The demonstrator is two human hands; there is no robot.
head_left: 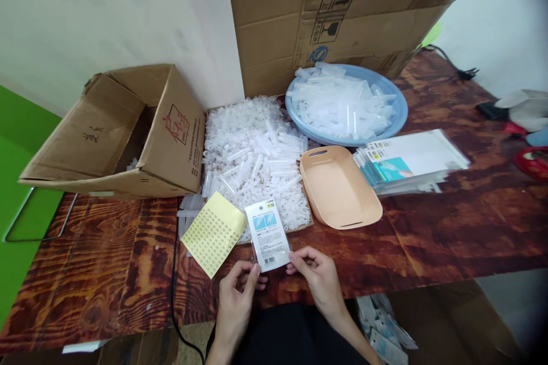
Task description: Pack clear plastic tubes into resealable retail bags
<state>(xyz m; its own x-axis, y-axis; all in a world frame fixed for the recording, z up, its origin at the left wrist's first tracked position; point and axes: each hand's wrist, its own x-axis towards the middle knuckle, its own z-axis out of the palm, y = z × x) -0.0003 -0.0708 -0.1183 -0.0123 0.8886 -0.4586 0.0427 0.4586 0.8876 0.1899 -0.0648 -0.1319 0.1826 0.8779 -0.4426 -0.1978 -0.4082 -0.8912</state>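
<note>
A small printed packet (269,242), white with blue pictures and a barcode, is held near the table's front edge. My left hand (240,288) pinches its lower left corner between thumb and fingers. On the opposite side, my right hand (314,274) grips the lower right corner. Just left of the packet lies a yellow sheet of small round stickers (214,234). Behind it spreads a heap of clear plastic tubes and small white pieces (257,165). A peach plastic tray (342,194) sits to the right of the heap.
An open cardboard box (171,142) stands at the left. A blue basin (400,105) full of clear plastic pieces is at the back, before a large carton (274,28). Stacked flat packets (411,159) lie right of the tray. A black cable (173,285) hangs over the front edge.
</note>
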